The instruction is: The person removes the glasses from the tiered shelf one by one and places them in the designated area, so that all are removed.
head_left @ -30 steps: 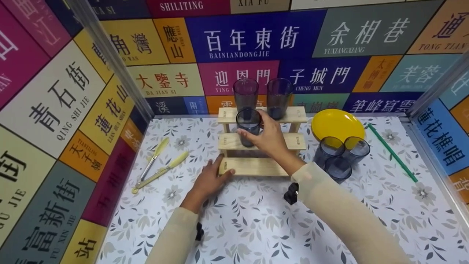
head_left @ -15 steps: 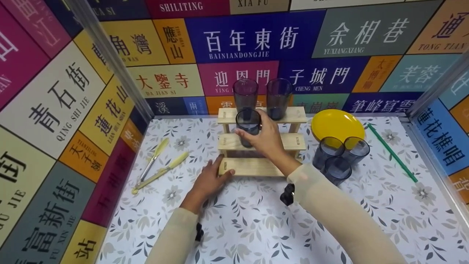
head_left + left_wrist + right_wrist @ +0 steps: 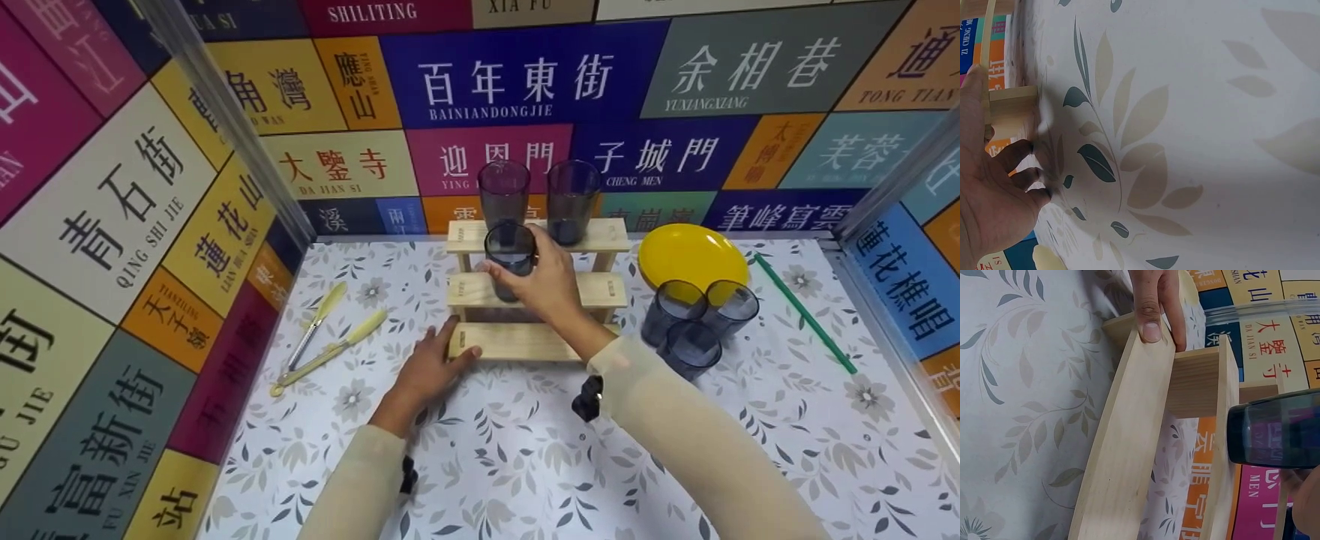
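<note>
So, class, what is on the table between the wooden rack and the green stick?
The head view shows a yellow plate and three dark glasses between the wooden rack and green stick.

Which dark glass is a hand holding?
The glass at the middle shelf, gripped by the right hand; two others stand on the top shelf, three on the table.
</note>
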A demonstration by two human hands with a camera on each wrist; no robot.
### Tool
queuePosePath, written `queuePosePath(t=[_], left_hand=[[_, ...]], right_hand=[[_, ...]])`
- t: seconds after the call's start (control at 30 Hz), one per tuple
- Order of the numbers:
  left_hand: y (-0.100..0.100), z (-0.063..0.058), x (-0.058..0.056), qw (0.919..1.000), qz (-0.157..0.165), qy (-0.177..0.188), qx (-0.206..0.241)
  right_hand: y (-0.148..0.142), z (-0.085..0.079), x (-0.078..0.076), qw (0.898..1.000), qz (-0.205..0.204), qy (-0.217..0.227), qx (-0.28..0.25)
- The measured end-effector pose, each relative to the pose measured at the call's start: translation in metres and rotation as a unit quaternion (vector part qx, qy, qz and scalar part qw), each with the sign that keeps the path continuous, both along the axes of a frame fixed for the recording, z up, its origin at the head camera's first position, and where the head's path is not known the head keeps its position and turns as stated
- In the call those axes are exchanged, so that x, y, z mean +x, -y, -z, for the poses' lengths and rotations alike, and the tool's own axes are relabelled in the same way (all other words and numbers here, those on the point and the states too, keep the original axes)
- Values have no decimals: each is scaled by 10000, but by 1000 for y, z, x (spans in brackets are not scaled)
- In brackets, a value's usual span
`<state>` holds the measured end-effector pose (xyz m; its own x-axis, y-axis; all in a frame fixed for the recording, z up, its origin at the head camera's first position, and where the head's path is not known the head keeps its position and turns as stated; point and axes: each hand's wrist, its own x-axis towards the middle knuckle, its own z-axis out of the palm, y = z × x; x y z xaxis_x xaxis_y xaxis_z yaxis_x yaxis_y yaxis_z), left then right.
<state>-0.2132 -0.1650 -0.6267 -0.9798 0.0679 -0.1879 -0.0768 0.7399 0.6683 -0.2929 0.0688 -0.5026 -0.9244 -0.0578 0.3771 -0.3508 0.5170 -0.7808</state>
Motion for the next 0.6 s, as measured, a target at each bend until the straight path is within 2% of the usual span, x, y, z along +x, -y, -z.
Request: queuePosePath(t=[0.33,0.47,0.6], left_hand=[[-1,-5,2,10000,14,-44,65],[-1,-3,1,10000,-31,15,39],[0,0,0,10000,31,-84,-33]], right_hand=[[-5,2,2,9999,82,-81,-39],[-7,4,2,9998,96,-169,-19],[-10,4,2,9997,129,-227,25]])
